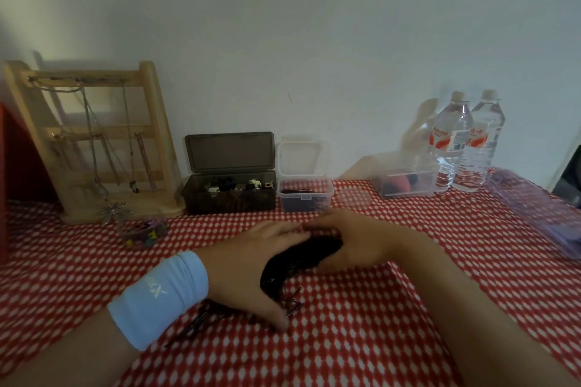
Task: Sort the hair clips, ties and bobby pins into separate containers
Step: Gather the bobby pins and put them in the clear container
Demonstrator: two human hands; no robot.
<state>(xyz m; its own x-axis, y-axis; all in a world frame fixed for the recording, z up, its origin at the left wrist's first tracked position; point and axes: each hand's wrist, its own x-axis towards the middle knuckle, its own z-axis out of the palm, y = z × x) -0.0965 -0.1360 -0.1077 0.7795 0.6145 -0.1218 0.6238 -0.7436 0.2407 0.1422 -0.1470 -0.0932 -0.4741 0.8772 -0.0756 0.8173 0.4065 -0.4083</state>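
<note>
Your left hand (pixel 251 258) and right hand (pixel 352 245) are cupped around a heap of black bobby pins (pixel 298 264) on the red-and-white cloth (pixel 361 333), fingertips meeting on its far side. Both hands are curved, half closed, pressing the heap between them. A few stray pins (pixel 196 325) lie by your left wrist. Beyond the heap stands the small clear box (pixel 304 195), lid up, dark pins inside; left of it, the brown box (pixel 229 195) holds clips.

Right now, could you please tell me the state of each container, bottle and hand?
Dark grey plastic box: lid open.
Small clear plastic box: lid open.
Two clear water bottles: capped, upright.
Left hand and right hand: cupped around black bobby pins.
</note>
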